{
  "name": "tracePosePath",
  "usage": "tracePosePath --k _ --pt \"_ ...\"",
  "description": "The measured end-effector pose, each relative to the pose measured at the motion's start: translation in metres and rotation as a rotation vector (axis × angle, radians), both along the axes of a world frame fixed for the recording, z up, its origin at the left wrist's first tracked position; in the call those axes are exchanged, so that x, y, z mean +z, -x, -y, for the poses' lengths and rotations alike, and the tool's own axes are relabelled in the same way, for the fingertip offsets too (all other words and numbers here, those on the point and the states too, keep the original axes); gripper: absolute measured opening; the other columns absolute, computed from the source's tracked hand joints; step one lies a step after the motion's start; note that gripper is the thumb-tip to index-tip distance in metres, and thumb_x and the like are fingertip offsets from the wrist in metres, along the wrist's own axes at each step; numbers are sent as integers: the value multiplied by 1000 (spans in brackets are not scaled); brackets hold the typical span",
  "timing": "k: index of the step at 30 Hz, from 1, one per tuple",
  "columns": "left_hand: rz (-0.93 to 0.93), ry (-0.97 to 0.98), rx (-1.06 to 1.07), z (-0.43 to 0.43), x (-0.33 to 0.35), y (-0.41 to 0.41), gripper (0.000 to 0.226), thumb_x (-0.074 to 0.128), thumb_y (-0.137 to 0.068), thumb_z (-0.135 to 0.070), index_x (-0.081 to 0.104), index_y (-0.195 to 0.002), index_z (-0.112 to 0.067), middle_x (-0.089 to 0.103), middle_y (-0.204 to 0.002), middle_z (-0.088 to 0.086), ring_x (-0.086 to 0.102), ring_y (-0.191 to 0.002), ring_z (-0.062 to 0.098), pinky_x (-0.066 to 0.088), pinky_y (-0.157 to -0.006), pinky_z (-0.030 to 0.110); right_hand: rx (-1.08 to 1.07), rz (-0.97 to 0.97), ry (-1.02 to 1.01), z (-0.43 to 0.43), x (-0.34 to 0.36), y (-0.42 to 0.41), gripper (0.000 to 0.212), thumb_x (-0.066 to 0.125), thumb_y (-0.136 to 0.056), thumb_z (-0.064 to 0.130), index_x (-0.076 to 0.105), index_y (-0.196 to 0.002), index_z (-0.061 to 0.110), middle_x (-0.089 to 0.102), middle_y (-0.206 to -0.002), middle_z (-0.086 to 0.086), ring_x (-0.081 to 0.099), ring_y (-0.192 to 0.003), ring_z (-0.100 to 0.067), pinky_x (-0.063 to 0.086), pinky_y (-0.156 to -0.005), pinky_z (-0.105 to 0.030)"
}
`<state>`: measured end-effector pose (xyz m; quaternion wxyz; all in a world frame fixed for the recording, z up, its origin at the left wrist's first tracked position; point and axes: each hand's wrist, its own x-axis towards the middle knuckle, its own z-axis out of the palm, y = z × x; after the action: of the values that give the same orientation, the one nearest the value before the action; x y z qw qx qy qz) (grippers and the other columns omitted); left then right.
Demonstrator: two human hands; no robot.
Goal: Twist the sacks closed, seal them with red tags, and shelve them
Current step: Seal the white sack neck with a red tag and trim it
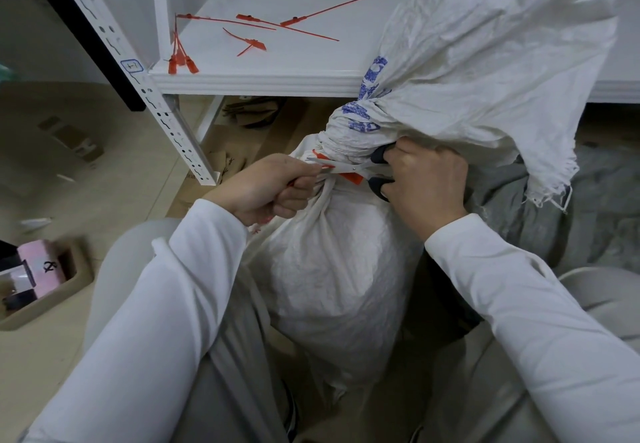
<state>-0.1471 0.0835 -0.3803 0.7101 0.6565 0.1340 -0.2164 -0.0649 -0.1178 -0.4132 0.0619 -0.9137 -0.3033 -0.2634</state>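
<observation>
Shelving: a white metal shelf point(277, 77) is seen straight ahead, its board smooth and its front edge ribbed; a perforated post point(162, 110) is slanted at its left corner.
Floor: pale beige tiles point(104, 172) are seen below; flattened cardboard point(249, 110) is laid under the shelf, and an open carton point(79, 280) holding a pink box is set at the far left.
Spare tags: thin red plastic strips point(287, 23) are scattered on the shelf board, with several bunched at its left corner.
Sack: a white woven sack point(332, 269), crinkled and rounded, is stood on the floor between the person's knees, in front of the shelf; its neck is twisted tight, and the loose top, printed in blue, is flopped over to the right.
Red tag: a red tag point(353, 176) is wrapped round the twisted neck.
Left hand: the fingers of the left hand point(266, 186) are curled, and the tag's loose end is pinched in them.
Right hand: the fingers of the right hand point(426, 186) are curled through the black handles of the scissors point(346, 167); the steel blades are laid across the red strip, just beside the left hand.
Grey cloth: crumpled grey cloth point(606, 200) is heaped to the right of the sack.
</observation>
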Motion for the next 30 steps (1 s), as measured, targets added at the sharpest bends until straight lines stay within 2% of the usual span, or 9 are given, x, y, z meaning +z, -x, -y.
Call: tracePosePath --k 5,11,17,21,25,30 --pt "2 -29 -74 9 -1 1 51 40 -101 -24 38 -50 -19 27 -39 -6 20 -36 5 9 -40 19 16 74 1 1 0 1 33 86 -46 41 74 -70 23 63 -65 2 54 -42 -25 32 -49 -19" --pt "21 -77 -204 25 -9 0 59 35 -103 -17 43 -45 -23 30 -40 -6 24 -37 5 18 -35 14 42 125 -35 -8 -4 9 31 74 -45 32 66 -72 18 62 -75 -1 59 -59 -26 37 -51 -26" --pt "14 -49 -156 22 -7 -1 57 37 -103 -22 42 -46 -22 30 -40 -5 23 -36 5 16 -35 14 16 95 -12 -4 -4 2 37 86 -41 39 70 -68 21 63 -70 1 59 -52 -24 38 -51 -23" --pt "29 -35 -108 14 -3 0 51 38 -102 -22 37 -52 -18 26 -40 -5 20 -37 5 10 -38 18 -10 128 -34 -1 -4 0 33 83 -45 33 68 -70 20 63 -73 0 60 -60 -26 40 -55 -25" --pt "34 -24 -140 13 -5 2 55 37 -102 -21 40 -48 -21 28 -40 -6 21 -37 5 12 -38 17 -38 142 -7 -3 -6 2 34 78 -47 28 63 -77 19 61 -81 -2 58 -71 -29 38 -54 -28" --pt "26 -9 -133 15 -5 1 55 36 -103 -21 40 -48 -21 29 -39 -5 22 -37 5 15 -37 16 41 119 -28 -3 -8 2 32 81 -47 36 69 -73 20 63 -73 0 61 -63 -25 41 -53 -26"
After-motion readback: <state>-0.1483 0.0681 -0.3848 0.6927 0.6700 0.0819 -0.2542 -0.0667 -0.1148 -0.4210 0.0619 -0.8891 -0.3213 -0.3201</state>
